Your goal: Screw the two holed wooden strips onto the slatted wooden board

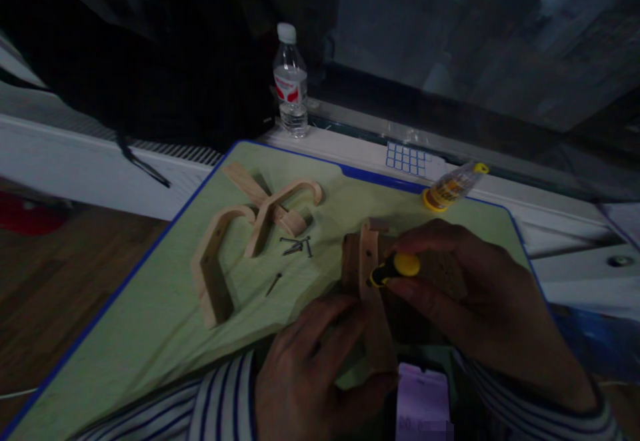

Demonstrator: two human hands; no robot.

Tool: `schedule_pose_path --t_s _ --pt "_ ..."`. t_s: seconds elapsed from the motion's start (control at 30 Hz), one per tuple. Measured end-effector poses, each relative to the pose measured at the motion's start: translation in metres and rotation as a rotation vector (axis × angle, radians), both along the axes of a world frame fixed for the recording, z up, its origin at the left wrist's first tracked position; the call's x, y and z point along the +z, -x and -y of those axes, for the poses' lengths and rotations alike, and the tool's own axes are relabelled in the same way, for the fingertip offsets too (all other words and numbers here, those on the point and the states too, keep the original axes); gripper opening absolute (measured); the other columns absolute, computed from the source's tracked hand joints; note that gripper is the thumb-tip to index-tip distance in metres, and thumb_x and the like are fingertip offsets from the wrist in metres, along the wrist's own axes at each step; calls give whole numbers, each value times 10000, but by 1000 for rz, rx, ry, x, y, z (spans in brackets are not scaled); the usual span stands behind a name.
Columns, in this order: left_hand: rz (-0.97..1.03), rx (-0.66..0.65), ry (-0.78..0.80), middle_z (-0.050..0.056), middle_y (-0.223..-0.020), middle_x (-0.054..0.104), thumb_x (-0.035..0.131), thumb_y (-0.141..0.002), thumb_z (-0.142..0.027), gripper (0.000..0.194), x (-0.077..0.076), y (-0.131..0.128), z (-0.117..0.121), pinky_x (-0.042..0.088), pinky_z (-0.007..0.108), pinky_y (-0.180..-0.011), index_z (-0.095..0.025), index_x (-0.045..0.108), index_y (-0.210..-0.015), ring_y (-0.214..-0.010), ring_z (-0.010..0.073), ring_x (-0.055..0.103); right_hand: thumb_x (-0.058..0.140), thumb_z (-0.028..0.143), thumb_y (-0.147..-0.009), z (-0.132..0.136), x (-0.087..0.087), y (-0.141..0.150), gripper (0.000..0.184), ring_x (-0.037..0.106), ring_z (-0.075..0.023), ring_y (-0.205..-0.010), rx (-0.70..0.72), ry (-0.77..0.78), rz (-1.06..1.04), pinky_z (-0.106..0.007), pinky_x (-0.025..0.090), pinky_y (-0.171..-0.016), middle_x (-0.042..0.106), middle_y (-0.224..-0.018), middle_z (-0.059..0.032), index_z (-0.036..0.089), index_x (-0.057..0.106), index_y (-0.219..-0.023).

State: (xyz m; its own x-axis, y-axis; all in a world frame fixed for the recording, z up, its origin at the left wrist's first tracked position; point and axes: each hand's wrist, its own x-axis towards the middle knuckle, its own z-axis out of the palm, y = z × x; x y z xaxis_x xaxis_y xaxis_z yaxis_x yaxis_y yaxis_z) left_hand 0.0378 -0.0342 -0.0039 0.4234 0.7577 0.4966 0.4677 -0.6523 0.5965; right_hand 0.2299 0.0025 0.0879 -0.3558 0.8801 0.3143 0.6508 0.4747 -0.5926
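Turning well calls for keeping the stubby yellow-and-black screwdriver (pixel 395 269), pinched in the right hand's (pixel 480 288) grip, square to the wooden hook (pixel 378 331) at its tip. That hook lies across the brown block (pixel 407 314) on the desk (pixel 150 321); the left hand (pixel 315 361), curled against its near end, should brace it.

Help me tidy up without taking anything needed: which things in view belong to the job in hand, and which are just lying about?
Likely the job: screwdriver in the right hand, hook held by the left hand, block beneath it, loose wooden pieces, screws.

Seemingly lying about: water bottle, yellow-capped bottle (use unclear), grid sheet, purple thing.
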Motion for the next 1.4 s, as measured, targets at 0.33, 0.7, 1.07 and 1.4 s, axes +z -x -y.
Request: schedule_pose_path --t_s 0.33,0.7,1.07,1.4 --pt "15 -11 1 145 -1078 661 692 -772 -294 408 0 1 0 629 397 -711 -120 596 -1129 -963 251 658 624 240 -856 -2 2 -4 279 636 -121 -1008 43 8 8 -211 487 -884 685 -1084 18 265 553 -1125" --pt "13 -12 -9 135 -1073 660 712 -758 -296 415 -1 0 -1 628 385 -713 -115 606 -1117 -952 236 657 623 243 -860 4 7 -17 314 594 -163 -1119 210 100 64 -285 496 -918 676 -1144 -15 261 553 -1166" --pt "12 -7 6 136 -1076 661 705 -752 -286 412 1 1 0 626 377 -719 -140 591 -1121 -944 240 663 638 234 -847 5 9 -16 308 625 -163 -1076 209 96 103 -281 520 -892 693 -1115 -3 275 565 -1143" --pt "30 -16 -3 143 -1085 655 710 -752 -274 415 0 0 0 626 393 -723 -121 596 -1120 -968 248 657 630 223 -853 -4 3 -12 355 636 -177 -1090 210 109 -14 -311 532 -918 697 -1149 -3 290 582 -1198"
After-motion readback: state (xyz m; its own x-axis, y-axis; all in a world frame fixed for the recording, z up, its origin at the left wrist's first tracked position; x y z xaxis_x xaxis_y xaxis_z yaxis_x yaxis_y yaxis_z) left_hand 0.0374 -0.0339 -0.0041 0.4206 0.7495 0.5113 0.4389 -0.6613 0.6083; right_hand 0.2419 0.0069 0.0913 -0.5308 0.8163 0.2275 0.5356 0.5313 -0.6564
